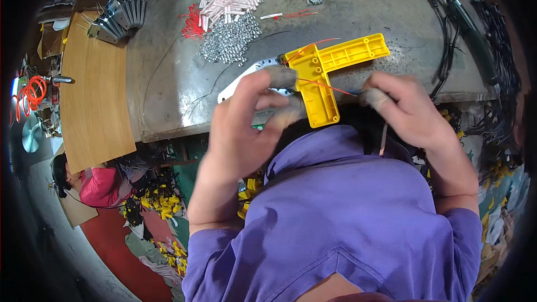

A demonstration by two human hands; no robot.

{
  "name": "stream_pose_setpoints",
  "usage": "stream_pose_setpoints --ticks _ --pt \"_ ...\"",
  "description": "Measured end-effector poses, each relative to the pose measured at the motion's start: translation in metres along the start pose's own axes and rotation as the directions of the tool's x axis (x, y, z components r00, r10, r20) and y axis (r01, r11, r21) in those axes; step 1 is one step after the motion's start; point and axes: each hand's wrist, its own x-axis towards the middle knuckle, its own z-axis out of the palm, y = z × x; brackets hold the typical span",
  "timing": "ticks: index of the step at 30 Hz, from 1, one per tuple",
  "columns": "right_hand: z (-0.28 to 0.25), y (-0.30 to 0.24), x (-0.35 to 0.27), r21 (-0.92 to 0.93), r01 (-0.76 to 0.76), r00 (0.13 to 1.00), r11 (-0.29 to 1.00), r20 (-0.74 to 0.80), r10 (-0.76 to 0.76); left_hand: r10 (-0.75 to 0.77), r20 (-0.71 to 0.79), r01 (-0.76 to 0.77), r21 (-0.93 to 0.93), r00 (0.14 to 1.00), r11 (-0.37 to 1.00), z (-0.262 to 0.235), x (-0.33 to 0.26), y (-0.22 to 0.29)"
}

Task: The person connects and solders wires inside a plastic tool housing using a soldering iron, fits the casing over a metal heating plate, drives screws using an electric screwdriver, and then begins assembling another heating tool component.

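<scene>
yellow plastic housing [324, 72] lies at the near edge of the workbench [391, 17]. left hand [246, 128] pinches its end with capped fingertips [279, 76]. right hand [408, 109] is pinched on a red wire [327, 85] stretched across it.

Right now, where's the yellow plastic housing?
Head view, centre: the yellow L-shaped plastic housing is at the workbench's near edge, held by the left hand; the right hand pulls a red wire across it.

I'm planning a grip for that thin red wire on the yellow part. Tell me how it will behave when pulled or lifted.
The red wire is hair-thin and runs in a line between the left hand and right hand, so it is probably floppy once slack. It looks very light, likely slippery; the capped fingertips may help. The yellow part looks rigid by comparison.
</scene>
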Motion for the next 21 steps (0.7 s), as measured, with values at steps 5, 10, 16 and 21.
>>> stream_pose_setpoints --ticks 5,10,16,21 --pt "0.003 0.005 -0.001 0.150 0.112 0.991 0.982 -0.084 -0.100 0.075 0.265 -0.169 0.352 0.961 0.921 -0.019 0.068 -0.015" --pt "0.006 0.002 0.005 0.064 0.163 0.986 0.985 -0.054 -0.160 0.128 0.253 -0.261 0.610 0.959 0.748 -0.003 0.122 -0.069" --pt "0.003 0.009 -0.001 0.184 0.111 0.991 0.977 -0.088 -0.097 0.231 0.388 -0.450 0.728 0.892 0.517 0.009 0.133 -0.079" --pt "0.000 0.008 0.001 0.310 0.094 0.976 0.946 -0.216 -0.026 0.302 0.206 -0.362 0.631 0.931 0.686 0.000 0.124 -0.076"
